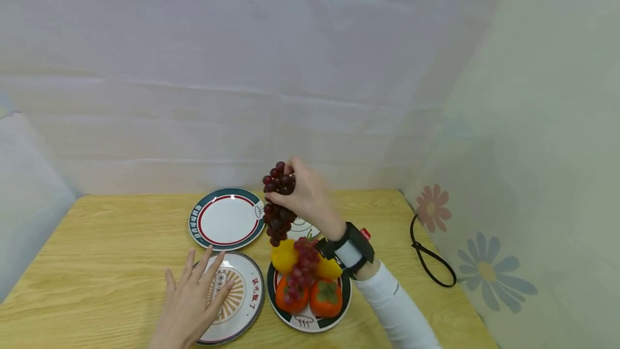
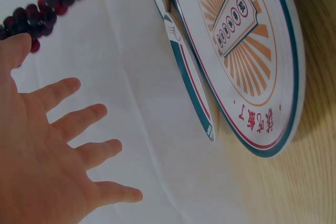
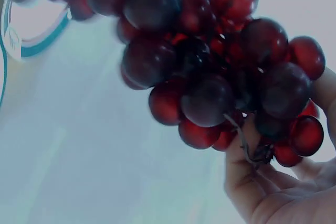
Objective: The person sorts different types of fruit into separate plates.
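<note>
A bunch of dark red grapes (image 1: pixel 277 220) hangs from my right hand (image 1: pixel 312 195), whose thumb and fingers pinch it near the top, above the plates. The same grapes (image 3: pixel 205 77) fill much of the right wrist view. My left hand (image 1: pixel 194 295) has its fingers spread above the front left plate (image 1: pixel 247 306), which bears an orange sunburst print; in the left wrist view that hand (image 2: pixel 47 145) holds nothing. Close to my right forearm stands a fruit plate (image 1: pixel 310 325) with two persimmons (image 1: pixel 325 299), yellow fruit (image 1: pixel 284 256) and a lighter red grape bunch (image 1: pixel 302 268).
A green-rimmed white plate (image 1: pixel 227 220) lies at the back left. Another plate (image 1: pixel 302 229) is partly hidden behind the right hand and grapes. A black cord loop (image 1: pixel 431 257) hangs over the wooden table's (image 1: pixel 121 246) right edge. Pale cloth walls (image 1: pixel 218 69) enclose the table.
</note>
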Motion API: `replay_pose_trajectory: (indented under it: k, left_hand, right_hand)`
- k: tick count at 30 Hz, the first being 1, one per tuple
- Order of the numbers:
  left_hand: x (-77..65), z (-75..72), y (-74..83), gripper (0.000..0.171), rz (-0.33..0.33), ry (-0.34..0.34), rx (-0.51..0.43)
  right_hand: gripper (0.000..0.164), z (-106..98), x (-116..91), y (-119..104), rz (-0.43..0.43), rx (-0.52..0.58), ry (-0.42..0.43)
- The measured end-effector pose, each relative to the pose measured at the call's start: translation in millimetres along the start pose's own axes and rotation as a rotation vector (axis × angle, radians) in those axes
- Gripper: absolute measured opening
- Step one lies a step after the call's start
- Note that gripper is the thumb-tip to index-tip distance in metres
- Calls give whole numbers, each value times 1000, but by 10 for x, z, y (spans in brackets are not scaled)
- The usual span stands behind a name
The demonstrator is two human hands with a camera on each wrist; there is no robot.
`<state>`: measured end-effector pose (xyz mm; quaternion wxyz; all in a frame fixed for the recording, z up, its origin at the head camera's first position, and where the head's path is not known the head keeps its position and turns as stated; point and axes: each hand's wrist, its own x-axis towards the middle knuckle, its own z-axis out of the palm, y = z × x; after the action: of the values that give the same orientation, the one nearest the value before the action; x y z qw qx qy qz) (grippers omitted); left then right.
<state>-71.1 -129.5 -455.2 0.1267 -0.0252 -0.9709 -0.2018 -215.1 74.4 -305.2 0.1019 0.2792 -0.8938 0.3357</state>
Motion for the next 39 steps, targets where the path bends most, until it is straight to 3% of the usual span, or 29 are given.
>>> replay_pose_trajectory:
  k: [5,8,16,22,25,28,34,39]
  left_hand:
    - [-26,9,21,57,-2,13,12]
    - [-43,16,37,57,1,25,22]
    - [-57,27,75,55,-2,41,34]
    - [-48,58,111,55,15,46,52]
    - [-51,76,134,55,13,31,66]
    - [-50,82,152,55,5,21,57]
    - [-44,73,158,56,6,31,38]
    - [-37,59,145,55,18,36,32]
  right_hand:
    - [46,419,360,-69,-67,48,-36]
    - [46,686,512,-85,-48,92,-64]
    - [45,1345,751,21,145,278,-128]
    - [44,1782,784,355,337,370,-127]
    - [45,1900,758,527,435,407,-122]
    - [45,1956,728,660,472,389,-103]
    - [50,2017,689,765,444,289,-130]
    - [59,1979,734,737,378,167,-277]
